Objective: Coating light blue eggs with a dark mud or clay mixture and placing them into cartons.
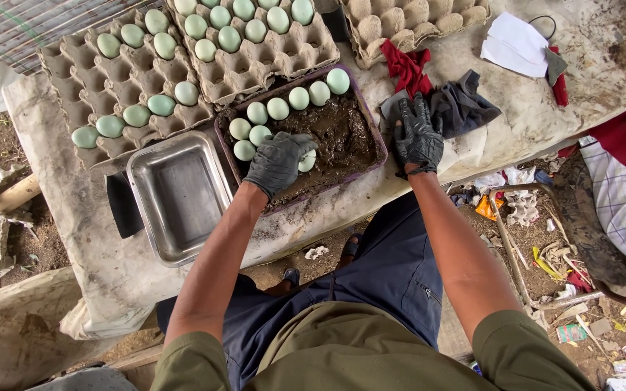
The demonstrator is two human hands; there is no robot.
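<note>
Your black-gloved left hand (pixel 278 163) cups a pale green egg (pixel 307 161) in the mud-filled purple tray (pixel 368 116). Thin-shelled, mud-slick: cradle its sides, don't squeeze. Your gloved right hand (pixel 418 135) rests flat, empty, on the dark grey cloth (pixel 465 105).

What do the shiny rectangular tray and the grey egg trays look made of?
Shiny rectangular tray: likely stainless steel, given its bright, reflective, dented surface. Grey egg trays: moulded paper pulp, matte and fibrous with rough, worn edges.
</note>
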